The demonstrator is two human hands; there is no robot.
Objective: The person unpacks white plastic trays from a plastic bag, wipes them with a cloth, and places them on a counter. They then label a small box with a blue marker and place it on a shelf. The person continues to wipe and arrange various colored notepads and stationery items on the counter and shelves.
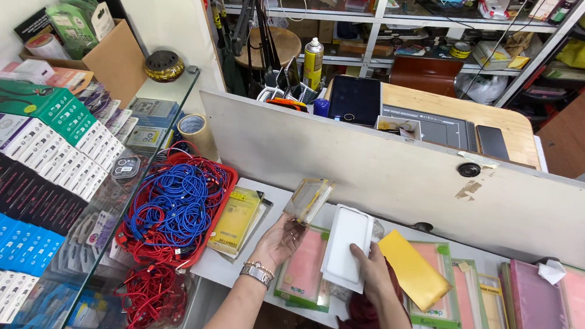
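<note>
Left hand point(278, 241) grips a clear case point(308, 199) tilted up-right, right hand point(370, 269) grips a white case point(347, 247), long axis near-vertical, above the tabletop point(229, 267).

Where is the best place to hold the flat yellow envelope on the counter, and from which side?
Probably the flat yellow envelope is best pinched at its upper left corner, coming from the right hand beside it: it lies flat and diagonal, and that corner is bare.
</note>
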